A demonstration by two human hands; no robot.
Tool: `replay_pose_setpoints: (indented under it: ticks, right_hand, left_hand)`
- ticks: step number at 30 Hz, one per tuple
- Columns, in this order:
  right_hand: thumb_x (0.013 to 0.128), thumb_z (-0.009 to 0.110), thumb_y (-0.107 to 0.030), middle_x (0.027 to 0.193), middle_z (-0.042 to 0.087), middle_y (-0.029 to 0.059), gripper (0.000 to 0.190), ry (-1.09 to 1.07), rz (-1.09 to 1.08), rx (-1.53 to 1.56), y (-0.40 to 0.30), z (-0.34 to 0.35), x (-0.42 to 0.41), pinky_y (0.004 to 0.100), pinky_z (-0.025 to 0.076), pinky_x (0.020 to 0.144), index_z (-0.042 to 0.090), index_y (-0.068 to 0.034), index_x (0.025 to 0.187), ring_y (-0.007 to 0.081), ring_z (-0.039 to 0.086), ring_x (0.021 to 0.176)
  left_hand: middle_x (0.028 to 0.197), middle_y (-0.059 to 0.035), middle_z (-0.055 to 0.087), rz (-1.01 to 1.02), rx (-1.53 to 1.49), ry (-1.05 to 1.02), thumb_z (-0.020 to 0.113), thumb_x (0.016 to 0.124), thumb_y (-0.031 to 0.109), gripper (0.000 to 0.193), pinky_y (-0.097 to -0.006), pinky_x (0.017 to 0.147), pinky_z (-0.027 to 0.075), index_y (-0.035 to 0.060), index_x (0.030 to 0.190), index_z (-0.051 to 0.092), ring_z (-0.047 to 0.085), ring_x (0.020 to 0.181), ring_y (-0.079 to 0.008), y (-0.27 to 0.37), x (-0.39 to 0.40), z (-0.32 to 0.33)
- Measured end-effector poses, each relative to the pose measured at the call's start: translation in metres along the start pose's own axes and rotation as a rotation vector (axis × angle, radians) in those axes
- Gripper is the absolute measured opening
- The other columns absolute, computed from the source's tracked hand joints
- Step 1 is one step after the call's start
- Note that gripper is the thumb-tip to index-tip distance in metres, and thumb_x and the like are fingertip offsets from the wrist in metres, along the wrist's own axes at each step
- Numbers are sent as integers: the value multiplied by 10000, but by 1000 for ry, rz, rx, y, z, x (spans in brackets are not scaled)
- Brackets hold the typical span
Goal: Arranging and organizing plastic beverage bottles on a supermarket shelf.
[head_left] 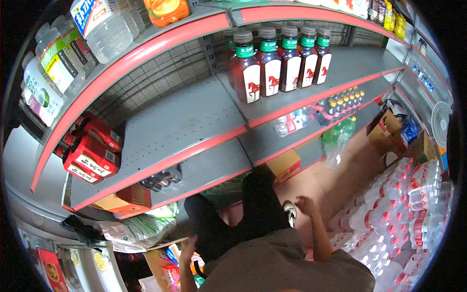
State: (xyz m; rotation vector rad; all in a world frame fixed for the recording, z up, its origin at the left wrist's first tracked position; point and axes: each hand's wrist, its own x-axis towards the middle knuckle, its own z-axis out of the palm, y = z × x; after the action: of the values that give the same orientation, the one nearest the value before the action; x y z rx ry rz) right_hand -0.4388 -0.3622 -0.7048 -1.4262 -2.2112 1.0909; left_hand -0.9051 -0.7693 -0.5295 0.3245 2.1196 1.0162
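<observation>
My right hand (306,205) hangs beside my right knee above the floor, close to a white and black shoe (289,211); it appears to hold nothing, its fingers loosely bent. My left hand (188,248) is low beside my left leg, near an open cardboard box (160,261) of colourful packets; its fingers are blurred, and whether it holds anything is unclear. In front of me, several dark red drink bottles with green neck bands (268,69) stand upright on a grey metal shelf (182,120). Red bottles with white labels (93,153) stand at that shelf's left end.
Shrink-wrapped packs of clear bottles (386,215) are stacked at right. Small dark bottles (339,106) and a cardboard box (284,164) sit on lower shelves. A green plastic wrap (337,137) hangs over the shelf edge. A white fan (440,124) is at far right.
</observation>
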Motion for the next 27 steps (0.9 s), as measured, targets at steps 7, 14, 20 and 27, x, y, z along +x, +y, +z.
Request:
replay_pose_setpoints:
  ticks: [7,14,20,27]
  right_hand:
    - [956,722,-65,833,608,-8,87,692,-539,455,-275,-216,108,252,468,740,658,-6,948,74,521,817]
    - [855,844,-216,1501,538,203,958,794,-808,234,-371,-369,227,431,477,1114,301,-65,1630,309,573,1348]
    - [841,861,-93,1404,597,171,897,464,-777,550,-372,-367,242,378,513,1058,346,-46,1574,225,603,1270]
    - [638,997,-130,1268,675,122,960,454,-855,565,-374,-324,105,380,556,973,498,-37,1452,185,653,1152]
  left_hand:
    - [1190,-248,726,703,208,139,798,895,278,483,-433,991,532,-12,1255,659,699,1141,-387,237,-23,63]
    - [1215,-183,722,1024,150,-384,814,884,222,483,-416,990,531,20,1294,657,692,1147,-302,338,-43,166]
    - [1288,-115,697,1136,214,-549,799,903,176,509,-395,996,529,49,1361,615,666,1186,-253,374,-51,195]
    - [1497,-147,513,1170,-64,-488,907,775,96,935,-407,1054,507,66,1548,382,580,1311,-296,398,-74,219]
